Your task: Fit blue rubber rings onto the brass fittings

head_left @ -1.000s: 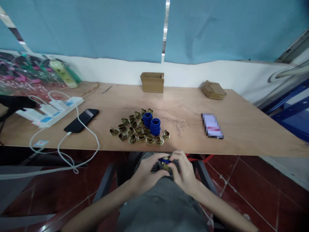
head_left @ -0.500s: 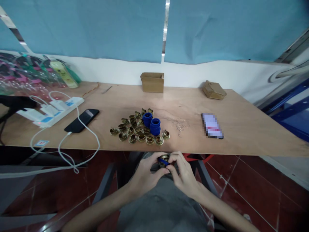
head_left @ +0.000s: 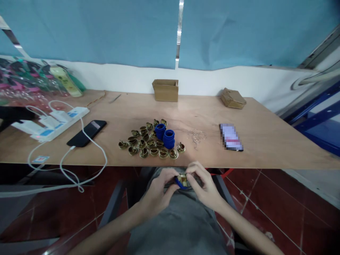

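Over my lap, just below the table's front edge, both hands hold one round brass fitting (head_left: 183, 178) with a blue ring (head_left: 181, 183) on its lower side. My left hand (head_left: 162, 189) pinches it from the left, thumb near the blue ring. From the right, the thumb and fingers of my right hand (head_left: 203, 186) close on its rim. Ahead on the table lie several similar brass fittings (head_left: 144, 153), open cup side up with a bar across. Two short stacks of blue rings (head_left: 169, 139) stand at the right of that group.
Thin loose strands (head_left: 197, 136) lie right of the rings, then a lit phone (head_left: 231, 137). A black phone (head_left: 86, 133) charges at left beside a power strip (head_left: 58, 124) with trailing white cables. Cardboard boxes (head_left: 166, 91) and bottles (head_left: 65, 80) stand at the back.
The brass fitting has turned in my hands, so its inside shows more and the blue ring sits lower left. My right fingers have shifted on the rim. The view has moved slightly.
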Tool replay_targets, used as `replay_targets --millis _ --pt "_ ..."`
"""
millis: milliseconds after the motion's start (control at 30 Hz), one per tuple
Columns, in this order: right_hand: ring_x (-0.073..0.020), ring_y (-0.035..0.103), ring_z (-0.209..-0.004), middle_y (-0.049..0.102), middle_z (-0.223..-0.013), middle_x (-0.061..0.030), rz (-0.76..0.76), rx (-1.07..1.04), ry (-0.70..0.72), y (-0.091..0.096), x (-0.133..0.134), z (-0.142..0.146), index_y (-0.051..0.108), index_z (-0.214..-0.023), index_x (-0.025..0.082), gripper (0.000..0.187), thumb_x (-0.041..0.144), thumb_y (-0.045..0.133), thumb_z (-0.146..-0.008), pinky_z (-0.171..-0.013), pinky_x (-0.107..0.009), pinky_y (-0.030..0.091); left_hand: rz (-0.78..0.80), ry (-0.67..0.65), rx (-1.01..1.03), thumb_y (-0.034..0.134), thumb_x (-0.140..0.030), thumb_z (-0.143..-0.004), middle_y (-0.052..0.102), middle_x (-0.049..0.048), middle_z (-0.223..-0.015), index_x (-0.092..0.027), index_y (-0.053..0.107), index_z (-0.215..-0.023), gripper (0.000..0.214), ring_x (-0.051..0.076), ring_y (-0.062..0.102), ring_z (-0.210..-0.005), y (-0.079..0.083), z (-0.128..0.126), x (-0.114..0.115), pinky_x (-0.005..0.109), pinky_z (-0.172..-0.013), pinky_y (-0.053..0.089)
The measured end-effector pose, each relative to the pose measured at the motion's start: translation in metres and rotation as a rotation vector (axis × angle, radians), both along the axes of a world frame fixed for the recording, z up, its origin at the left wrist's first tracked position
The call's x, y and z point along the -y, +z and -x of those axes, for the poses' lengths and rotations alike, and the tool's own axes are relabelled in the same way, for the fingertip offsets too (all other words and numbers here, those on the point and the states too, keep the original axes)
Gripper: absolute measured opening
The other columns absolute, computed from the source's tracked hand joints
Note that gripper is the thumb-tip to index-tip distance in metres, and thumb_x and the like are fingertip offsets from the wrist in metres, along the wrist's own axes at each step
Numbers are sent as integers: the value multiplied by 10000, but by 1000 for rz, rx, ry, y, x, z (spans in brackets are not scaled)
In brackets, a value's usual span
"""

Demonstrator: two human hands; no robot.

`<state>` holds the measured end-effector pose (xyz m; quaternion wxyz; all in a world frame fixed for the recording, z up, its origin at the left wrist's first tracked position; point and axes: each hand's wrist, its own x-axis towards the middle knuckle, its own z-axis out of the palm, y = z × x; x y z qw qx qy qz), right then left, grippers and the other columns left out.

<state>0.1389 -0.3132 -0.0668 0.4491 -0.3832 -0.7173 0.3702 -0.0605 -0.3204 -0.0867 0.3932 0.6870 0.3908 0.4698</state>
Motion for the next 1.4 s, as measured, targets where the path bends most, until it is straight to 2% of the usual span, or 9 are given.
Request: replay_targets --millis 133,333,500,633,733,867,1000,1233,1400 --pt "-125 432 -698 428 -814 24 222 -133 132 2 -1 0 483 -847 217 224 334 525 -1033 -643 -261 381 60 -76 80 629 -128 -900 706 5 -908 -221 576 -997 146 129 741 -813 -3 -3 -1 212 -759 608" --pt "-90 366 -548 429 -678 71 451 -273 303 -3 -4 -7 440 -879 225 307 477 555 -1012 -540 -236 305 69 -74 196 658 -99 -877 714 48 -1093 -213 554 -908 158 161 720 -1026 6 -2 -5 257 -894 589" --pt "-88 391 -542 457 -652 71 473 -343 171 -6 -6 -9 453 -848 222 334 476 628 -974 -539 -231 302 38 4 173 656 -115 -872 702 42 -1043 -208 580 -896 123 153 705 -974 9 0 -6 244 -843 578" --pt "-94 392 -564 415 -667 74 430 -345 42 -5 -9 -10 450 -812 225 366 476 692 -924 -552 -236 313 47 87 72 677 -191 -875 686 8 -820 -196 604 -854 76 124 663 -737 13 1 -7 209 -668 534" --pt "-101 373 -589 381 -685 72 322 -278 -81 -7 -13 -12 458 -781 224 371 452 729 -892 -570 -240 325 91 125 21 703 -236 -858 625 -33 -689 -191 609 -829 109 98 584 -596 15 2 -9 195 -572 479" --pt "-108 401 -606 406 -683 68 73 -108 -267 -16 -23 -21 460 -774 226 322 361 724 -899 -599 -243 358 175 112 24 744 -270 -820 661 -32 -685 -190 638 -835 134 108 620 -606 17 5 -19 203 -587 498" --pt "-106 427 -585 436 -693 62 -94 31 -360 -29 -36 -30 475 -807 228 253 308 684 -927 -564 -234 363 184 136 -34 755 -300 -814 744 2 -738 -189 704 -832 124 146 699 -678 29 10 -41 231 -643 543" --pt "-115 434 -617 437 -725 53 -65 50 -334 -36 -41 -31 470 -828 228 235 326 638 -960 -599 -248 367 -105 335 -129 767 -319 -810 816 48 -922 -201 785 -851 126 220 759 -844 71 25 -110 354 -845 595" --pt "-121 442 -627 436 -728 51 -26 27 -313 -35 -41 -31 468 -831 227 235 341 627 -961 -610 -254 369 -158 409 -282 792 -285 -773 795 85 -1112 -220 803 -797 70 282 729 -1081 74 23 -149 454 -1020 533"
